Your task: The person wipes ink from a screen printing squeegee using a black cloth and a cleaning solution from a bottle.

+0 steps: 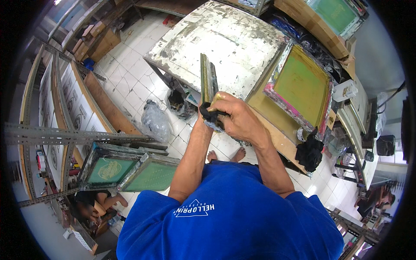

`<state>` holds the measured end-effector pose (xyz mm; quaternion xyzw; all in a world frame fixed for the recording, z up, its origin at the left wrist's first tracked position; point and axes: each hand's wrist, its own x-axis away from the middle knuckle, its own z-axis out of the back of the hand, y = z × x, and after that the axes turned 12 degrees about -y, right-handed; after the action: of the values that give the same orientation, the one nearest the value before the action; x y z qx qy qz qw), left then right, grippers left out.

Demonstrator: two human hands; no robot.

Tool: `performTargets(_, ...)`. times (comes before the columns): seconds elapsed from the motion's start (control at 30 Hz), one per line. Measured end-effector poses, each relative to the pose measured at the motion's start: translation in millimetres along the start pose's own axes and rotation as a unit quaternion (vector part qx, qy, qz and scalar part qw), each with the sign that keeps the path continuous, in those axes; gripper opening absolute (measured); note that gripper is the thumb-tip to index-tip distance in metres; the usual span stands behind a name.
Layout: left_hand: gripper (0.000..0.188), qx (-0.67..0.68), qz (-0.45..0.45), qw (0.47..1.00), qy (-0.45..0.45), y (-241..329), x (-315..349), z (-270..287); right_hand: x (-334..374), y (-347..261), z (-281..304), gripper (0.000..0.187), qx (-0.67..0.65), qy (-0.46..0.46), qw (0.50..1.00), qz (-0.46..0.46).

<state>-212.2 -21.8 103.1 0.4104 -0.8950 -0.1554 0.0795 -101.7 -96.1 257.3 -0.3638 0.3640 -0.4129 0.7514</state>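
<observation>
A long, narrow screen-printing frame (206, 78), seen nearly edge-on with yellow-stained edges, stands up in front of me. My left hand (204, 118) is closed at its near end, the fingers mostly hidden behind the frame and a rag. In my right hand (237, 113) a crumpled black rag (211, 114) is gripped against that same end, thumb and fingers curled round it. Beyond my hands is a white-topped worktable (182, 43) with worn, paint-stained patches. A yellow-green mesh screen (299, 82) with a pink-stained frame leans to the right of it.
Framed green screens (110, 169) lean at left below a metal rack (78, 134). A clear plastic bag (154, 121) lies on the tiled floor. Black cloth (310, 151) hangs at the right table corner. One person sits at lower left (93, 203), another at far right (377, 201).
</observation>
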Motion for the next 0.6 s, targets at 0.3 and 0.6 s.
performTargets(0.3,0.042,0.322,0.136,0.918,-0.189,31,12,-36,-11,-3,29,0.031,-0.007,0.137,0.99,0.015)
performTargets(0.6,0.051,0.322,0.247,0.874,-0.268,11,25,-63,-52,54,82,0.028,0.258,0.257,0.93,-0.054)
